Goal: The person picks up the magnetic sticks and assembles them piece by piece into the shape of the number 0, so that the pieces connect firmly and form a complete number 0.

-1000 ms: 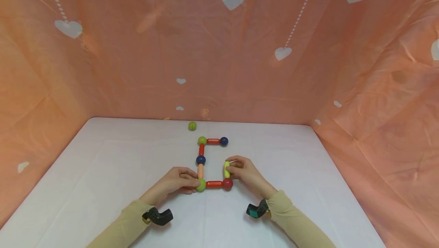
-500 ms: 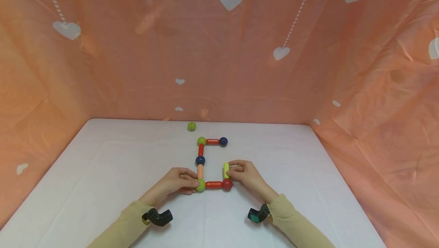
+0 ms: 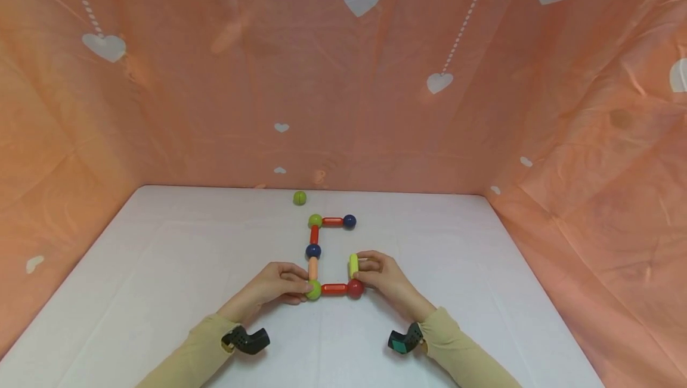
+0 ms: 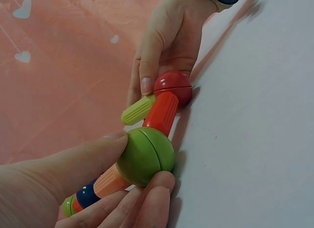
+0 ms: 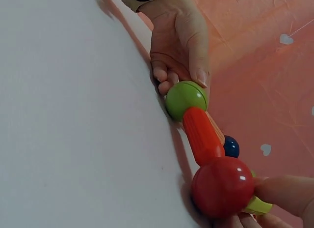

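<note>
Magnetic sticks and balls form an open-sided shape on the white table. My left hand [image 3: 279, 283] pinches the near green ball [image 4: 145, 156] between thumb and fingers. A red stick [image 3: 334, 289] runs from it to the red ball [image 5: 223, 187], and a peach stick [image 3: 313, 267] leads away to a blue ball [image 3: 313, 251]. My right hand [image 3: 382, 273] grips the yellow-green stick [image 3: 352, 263], whose near end is at the red ball. Its thumb lies right at that joint. The right fingers are partly hidden behind the red ball in the right wrist view.
Farther back, another red stick [image 3: 314, 235] joins a green ball [image 3: 315, 221], and a further red stick [image 3: 333, 221] ends in a dark blue ball [image 3: 349, 221]. One loose green ball [image 3: 299, 198] lies near the table's back edge. An orange curtain [image 3: 322, 96] surrounds the table.
The right hand's thumb and fingers have shifted down along the yellow-green stick toward the red ball. The left hand keeps its hold on the green ball.
</note>
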`<state>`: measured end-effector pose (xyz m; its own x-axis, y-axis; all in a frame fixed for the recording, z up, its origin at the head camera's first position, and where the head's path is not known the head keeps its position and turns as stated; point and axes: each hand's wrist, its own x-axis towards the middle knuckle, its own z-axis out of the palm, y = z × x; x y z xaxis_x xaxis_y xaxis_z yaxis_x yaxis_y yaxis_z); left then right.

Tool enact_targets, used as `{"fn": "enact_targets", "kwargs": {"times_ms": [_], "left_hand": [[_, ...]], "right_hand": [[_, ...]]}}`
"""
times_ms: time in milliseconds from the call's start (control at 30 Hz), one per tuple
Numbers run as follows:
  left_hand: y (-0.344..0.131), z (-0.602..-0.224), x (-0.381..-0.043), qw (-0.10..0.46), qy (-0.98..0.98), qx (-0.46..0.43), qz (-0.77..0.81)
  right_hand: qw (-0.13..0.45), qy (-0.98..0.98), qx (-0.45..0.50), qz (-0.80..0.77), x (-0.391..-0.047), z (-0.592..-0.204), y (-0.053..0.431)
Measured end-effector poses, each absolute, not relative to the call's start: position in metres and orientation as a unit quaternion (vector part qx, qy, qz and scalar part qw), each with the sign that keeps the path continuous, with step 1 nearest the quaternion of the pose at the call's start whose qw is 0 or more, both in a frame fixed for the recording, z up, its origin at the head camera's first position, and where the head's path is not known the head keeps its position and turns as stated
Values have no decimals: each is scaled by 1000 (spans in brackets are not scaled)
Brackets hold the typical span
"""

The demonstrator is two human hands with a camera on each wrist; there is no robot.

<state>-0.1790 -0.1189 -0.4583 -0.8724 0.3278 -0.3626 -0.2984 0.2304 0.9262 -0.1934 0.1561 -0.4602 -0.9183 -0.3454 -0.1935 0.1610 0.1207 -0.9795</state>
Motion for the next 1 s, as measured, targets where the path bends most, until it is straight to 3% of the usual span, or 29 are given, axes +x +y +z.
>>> {"fn": "enact_targets", "kwargs": {"times_ms": [367,533,1000], "left_hand": [[-127,-459,-185,260,727,37,634],[-136,-455,-204,247,732,51,632],[-153,-457,-301,12,792,76,605]], "right_hand": [[204,709,-53,-673,-195,-462,158],[203,707,-55,-676,-195,-462,158],[208,708,-57,-673,-195,-465,159]]}}
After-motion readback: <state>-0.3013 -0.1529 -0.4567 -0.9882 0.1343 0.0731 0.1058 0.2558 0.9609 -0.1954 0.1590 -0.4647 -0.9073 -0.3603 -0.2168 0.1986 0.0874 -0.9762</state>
